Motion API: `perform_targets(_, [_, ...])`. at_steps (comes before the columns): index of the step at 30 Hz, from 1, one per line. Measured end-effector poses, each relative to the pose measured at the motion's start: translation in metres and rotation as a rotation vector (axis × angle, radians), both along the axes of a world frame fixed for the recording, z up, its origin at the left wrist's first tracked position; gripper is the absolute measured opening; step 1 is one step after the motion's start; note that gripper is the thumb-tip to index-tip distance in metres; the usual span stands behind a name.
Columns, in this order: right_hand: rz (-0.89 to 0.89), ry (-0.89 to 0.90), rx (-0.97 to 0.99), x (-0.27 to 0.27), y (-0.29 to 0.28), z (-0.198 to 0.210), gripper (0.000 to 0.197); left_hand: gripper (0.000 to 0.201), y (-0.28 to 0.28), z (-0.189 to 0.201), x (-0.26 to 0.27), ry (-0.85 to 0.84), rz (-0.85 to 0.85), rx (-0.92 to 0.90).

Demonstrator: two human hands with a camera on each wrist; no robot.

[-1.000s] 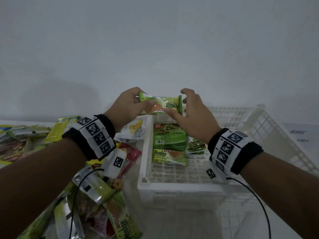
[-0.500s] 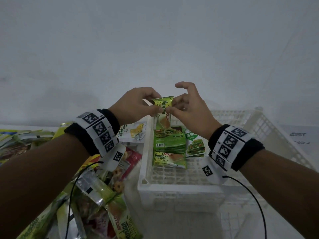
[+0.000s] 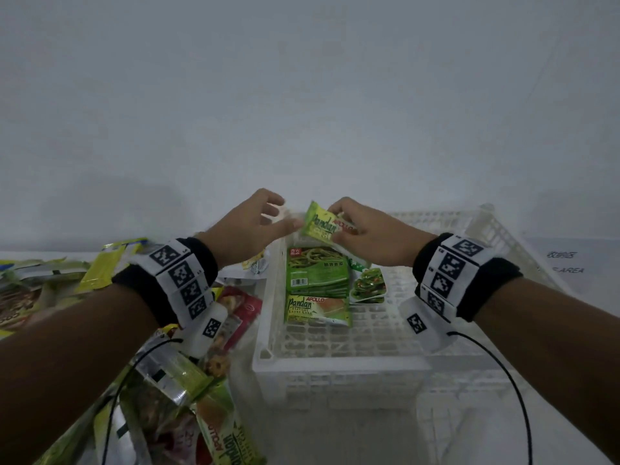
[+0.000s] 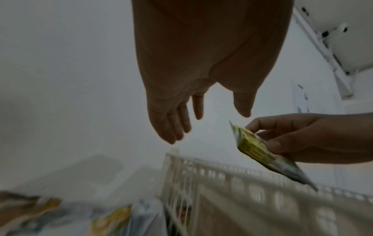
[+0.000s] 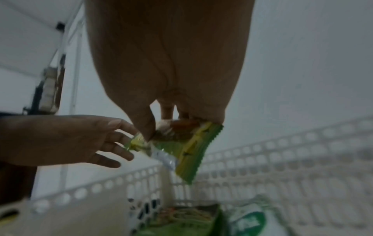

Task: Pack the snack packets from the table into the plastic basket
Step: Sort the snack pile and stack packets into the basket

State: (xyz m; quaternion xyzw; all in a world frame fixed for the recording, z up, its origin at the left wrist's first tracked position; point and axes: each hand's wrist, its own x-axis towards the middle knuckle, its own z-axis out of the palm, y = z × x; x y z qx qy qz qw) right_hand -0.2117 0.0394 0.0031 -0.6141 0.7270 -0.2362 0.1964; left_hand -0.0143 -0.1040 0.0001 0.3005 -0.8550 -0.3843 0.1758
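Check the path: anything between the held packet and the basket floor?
Partly. The right hand pinches the green packet above the basket's far left corner, where a stack of green packets already lies directly beneath it. The basket floor nearer the person shows bare. The left hand is open beside it.

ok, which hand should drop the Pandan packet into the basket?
Right. The right hand already pinches the Pandan packet above the basket; the left hand is open, fingers off it, nearer the table pile.
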Motion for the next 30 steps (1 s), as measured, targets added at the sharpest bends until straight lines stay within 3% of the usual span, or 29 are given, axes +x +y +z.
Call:
perform_targets(3, [0.041,0.106,0.248,-0.014,0.009,-0.008,0.037,0.090,-0.001,-0.027,0.002,-0.085,0.044,0.004])
perform_targets(5, [0.066,0.226,0.338,-0.020,0.015,-0.014,0.051,0.099,0.005,-0.040,-0.001,-0.136,0.052,0.041])
perform_targets(7, [0.071,0.300,0.390,-0.025,0.018,-0.022,0.056,0.098,0.015,-0.047,-0.007,-0.134,0.040,0.128])
perform_targets(10, [0.053,0.304,0.408,-0.030,0.020,-0.033,0.047,0.092,0.024,-0.054,-0.012,-0.079,0.039,0.250])
perform_targets(17, [0.111,0.435,0.431,-0.038,0.023,-0.048,0.040,0.070,0.026,-0.062,-0.013,-0.032,0.082,0.255])
perform_targets(30, [0.111,0.583,0.450,-0.033,0.021,-0.067,0.042,0.068,0.028,-0.059,-0.009,-0.028,0.060,0.234])
